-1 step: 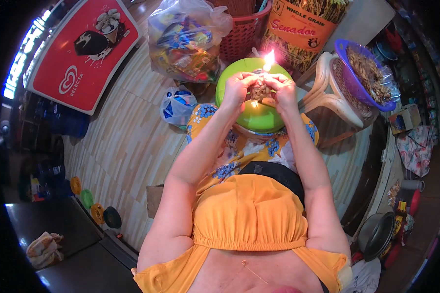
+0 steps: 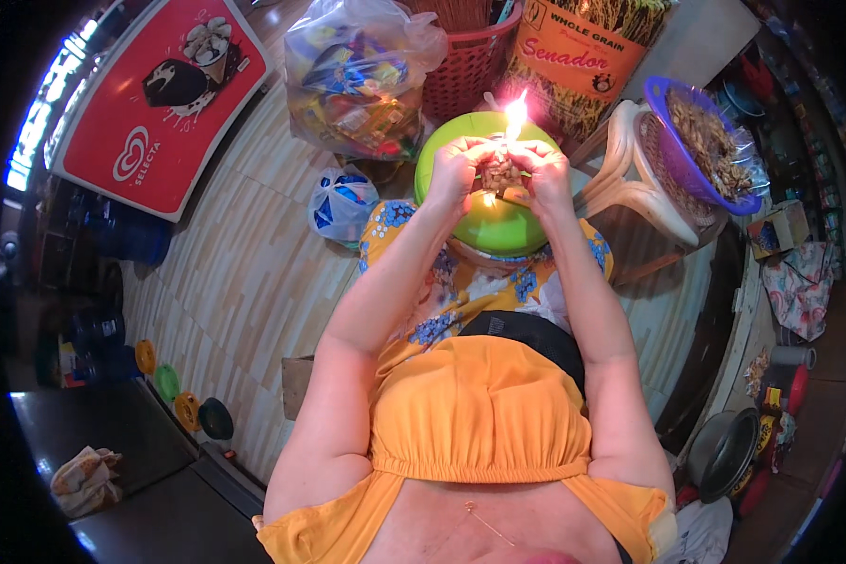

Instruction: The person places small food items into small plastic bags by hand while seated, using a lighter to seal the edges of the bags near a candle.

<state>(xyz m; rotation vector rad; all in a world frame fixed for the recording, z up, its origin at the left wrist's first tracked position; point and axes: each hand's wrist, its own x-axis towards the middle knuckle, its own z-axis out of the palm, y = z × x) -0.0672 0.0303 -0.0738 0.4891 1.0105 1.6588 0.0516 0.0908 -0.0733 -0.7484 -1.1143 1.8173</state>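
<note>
My left hand (image 2: 457, 171) and my right hand (image 2: 545, 169) pinch the top edge of a small clear bag of brown nuts (image 2: 501, 175) between them. The nuts hang in a clump below my fingertips. Just beyond the bag's top edge burns a bright candle flame (image 2: 515, 117); glare hides whether it touches the plastic, and the candle is mostly hidden behind my fingers. Underneath is a round bright green plastic tub or stool (image 2: 498, 230), which reflects the flame.
A purple basin (image 2: 664, 150) of brown packets sits on a rattan chair (image 2: 620, 179) at right. Beyond stand a rice sack (image 2: 573, 61), a red basket (image 2: 461, 80) and a stuffed clear bag (image 2: 357, 85). A smaller bag (image 2: 341, 204) lies left; a red panel (image 2: 160, 113) stands far left.
Both hands stay almost in place, still holding the bag of nuts. The flame looks slightly taller and brighter, and the bag's lower part has shifted a little.
</note>
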